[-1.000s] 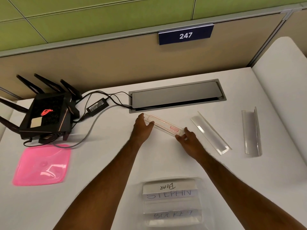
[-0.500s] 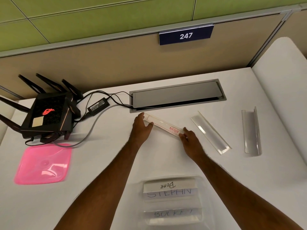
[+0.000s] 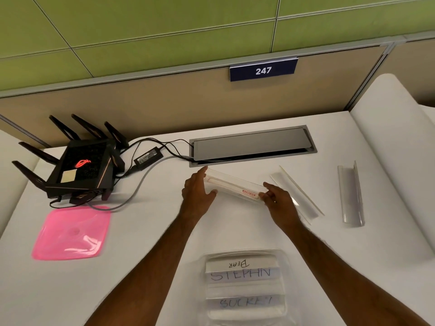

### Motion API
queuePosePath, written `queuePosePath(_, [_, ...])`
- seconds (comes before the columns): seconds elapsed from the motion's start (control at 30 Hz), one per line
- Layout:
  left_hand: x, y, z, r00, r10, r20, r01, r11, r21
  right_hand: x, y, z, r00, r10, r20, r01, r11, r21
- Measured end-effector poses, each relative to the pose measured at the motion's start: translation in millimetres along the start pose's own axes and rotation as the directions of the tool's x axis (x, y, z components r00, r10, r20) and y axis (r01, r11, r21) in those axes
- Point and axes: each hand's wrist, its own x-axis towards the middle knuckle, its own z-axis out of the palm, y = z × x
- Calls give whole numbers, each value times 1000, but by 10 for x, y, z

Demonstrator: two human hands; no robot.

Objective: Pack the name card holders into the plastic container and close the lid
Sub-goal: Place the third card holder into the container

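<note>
Clear acrylic holder (image 3: 231,187) was pinched at both ends by left hand (image 3: 196,194) and right hand (image 3: 279,203), ready for the container (image 3: 286,257) at six o'clock.

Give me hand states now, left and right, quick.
Left hand: grips the left end of the clear acrylic name card holder with the red label.
Right hand: pinches the same holder's right end.

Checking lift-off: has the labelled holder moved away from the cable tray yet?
No. The holder still lies just below the cable tray's left end, left hand and right hand at its ends.
</note>
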Motion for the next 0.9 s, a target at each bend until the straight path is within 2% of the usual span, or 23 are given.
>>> queuePosePath(0.3, [-403, -19, -259, 987, 141, -82, -122, 971, 204, -265, -276, -192, 999, -36, -37, 44, 969, 244])
queuePosePath(0.47, [-633, -12, -414, 960, 240, -146, -179, 924, 339, -449, -412, -322, 999, -27, 20, 20, 958, 286])
queuePosePath(0.63, [-852, -16, -542, 930, 340, -137, -243, 852, 463, -642, -501, -399, 999, 4, 46, -17, 958, 287])
queuePosePath(0.9, [-1162, -46, -686, 883, 453, -125, -330, 786, 522, -894, -483, -519, 993, 55, 107, -84, 956, 282])
